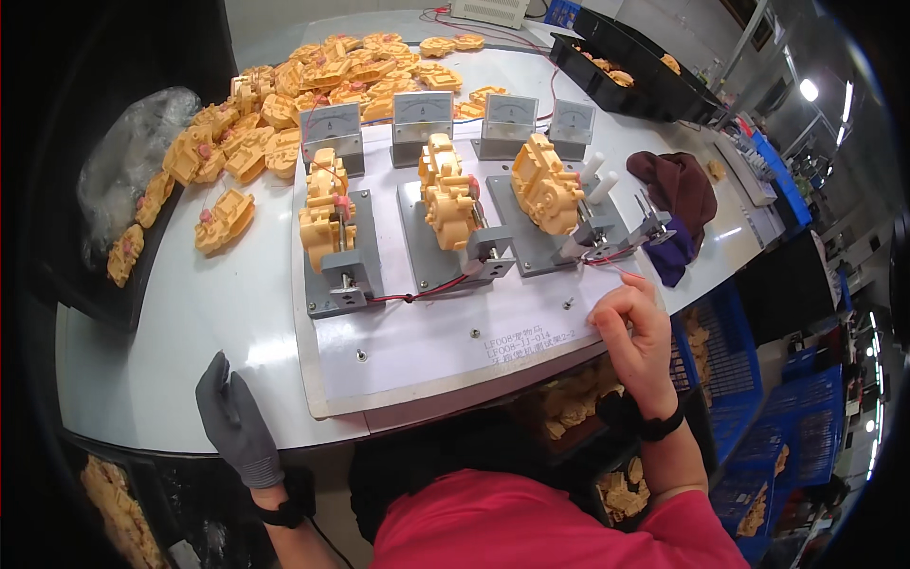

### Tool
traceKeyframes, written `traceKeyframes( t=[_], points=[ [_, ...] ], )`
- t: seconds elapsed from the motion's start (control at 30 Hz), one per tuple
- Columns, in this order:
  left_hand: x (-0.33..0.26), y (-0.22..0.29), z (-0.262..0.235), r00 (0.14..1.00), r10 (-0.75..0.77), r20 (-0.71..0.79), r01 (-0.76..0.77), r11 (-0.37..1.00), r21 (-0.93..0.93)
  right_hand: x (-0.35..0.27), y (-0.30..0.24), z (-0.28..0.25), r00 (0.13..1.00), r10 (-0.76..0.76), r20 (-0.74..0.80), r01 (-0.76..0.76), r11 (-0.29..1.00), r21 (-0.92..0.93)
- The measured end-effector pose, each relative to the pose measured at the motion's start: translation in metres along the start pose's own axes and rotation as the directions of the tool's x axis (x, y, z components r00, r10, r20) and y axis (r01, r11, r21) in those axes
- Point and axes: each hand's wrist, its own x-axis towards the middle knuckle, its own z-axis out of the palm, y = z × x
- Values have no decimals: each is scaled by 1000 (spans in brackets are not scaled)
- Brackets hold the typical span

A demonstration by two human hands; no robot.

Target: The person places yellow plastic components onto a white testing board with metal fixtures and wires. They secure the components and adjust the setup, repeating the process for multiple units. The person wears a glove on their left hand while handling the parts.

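Note:
My left hand, in a grey glove, rests at the table's front left edge with its fingers stretched out and nothing in it. Bare and loosely curled, my right hand lies at the right side of the white board, near a small toggle switch; I see nothing in its fingers. Three grey fixtures stand on the board, carrying a left yellow plastic gearbox housing, a middle housing and a right housing. Red and black wires run between the fixtures. Behind them stand several panel meters.
A heap of yellow housings covers the back left; a single housing lies nearer. Clear plastic bag sits at the left. Black trays stand at the back right, and dark cloth at the right edge. Blue crates are below.

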Motion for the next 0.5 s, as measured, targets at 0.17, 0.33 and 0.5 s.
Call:
traceKeyframes(
  t=[0.17, 0.33, 0.5],
  points=[
    [0, -2, 1, 1000, 2, 26, -1, 1000, -12, -3, -1, 16, 961, 276, -33, -248, 905, 345],
    [-1, 1, 2, 1000, 17, 13, -16, 1000, -22, 4, 5, 22, 977, 174, -125, -133, 950, 282],
    [1, 2, 4, 998, 65, -3, -64, 997, 45, 1, 3, 23, 972, 203, -114, -170, 954, 247]
  ],
)
